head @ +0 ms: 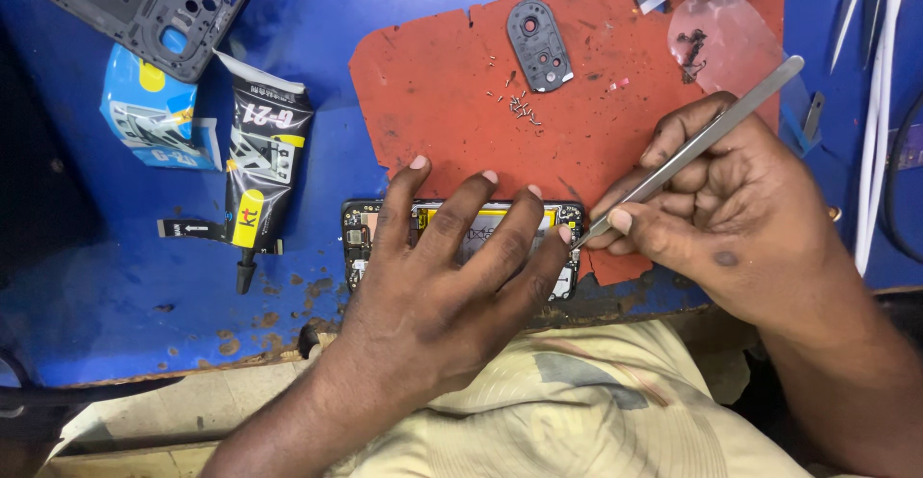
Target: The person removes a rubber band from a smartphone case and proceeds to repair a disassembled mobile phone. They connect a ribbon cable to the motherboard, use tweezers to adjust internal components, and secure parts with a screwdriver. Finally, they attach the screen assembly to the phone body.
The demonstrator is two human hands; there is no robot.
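The left hand (452,266) lies flat, fingers spread, on an opened phone (461,238) at the tabletop (115,286) edge. The right hand (731,199) pinches steel tweezers (692,151), tip at the phone's right end.

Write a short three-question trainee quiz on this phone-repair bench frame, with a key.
1. True or false: the left hand lies flat on the opened black phone with the yellow battery.
2. Which does the right hand hold? A) the black squeeze tube with the nozzle B) the long steel tweezers C) the black oval camera cover
3. Fill in: the tiny loose screws lie on the ___ mat.

Key: 1 true; 2 B; 3 red.
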